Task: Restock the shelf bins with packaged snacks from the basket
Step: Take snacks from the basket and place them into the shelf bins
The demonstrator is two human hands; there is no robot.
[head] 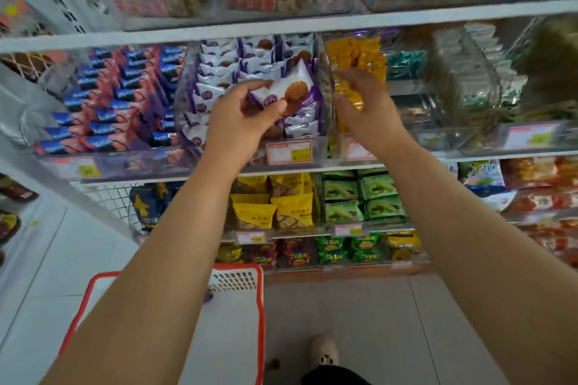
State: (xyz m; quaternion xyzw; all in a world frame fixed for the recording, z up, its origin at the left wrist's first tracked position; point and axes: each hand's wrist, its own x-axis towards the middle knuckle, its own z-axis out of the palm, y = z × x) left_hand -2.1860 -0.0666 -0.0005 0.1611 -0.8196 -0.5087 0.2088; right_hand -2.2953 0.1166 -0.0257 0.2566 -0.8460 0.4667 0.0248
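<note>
Shop shelving [281, 26], clear bin [325, 84] of purple-white packets. Left hand [240, 117] pinches snack packet [287, 91] over bin. Right hand [364, 106] beside it, fingers loosely spread, holding nothing.

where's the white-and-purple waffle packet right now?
Head view, centre: the waffle packet is in the grip of the left hand, above the clear bin of matching packets, between the blue-and-red packs and the yellow packs.
</note>
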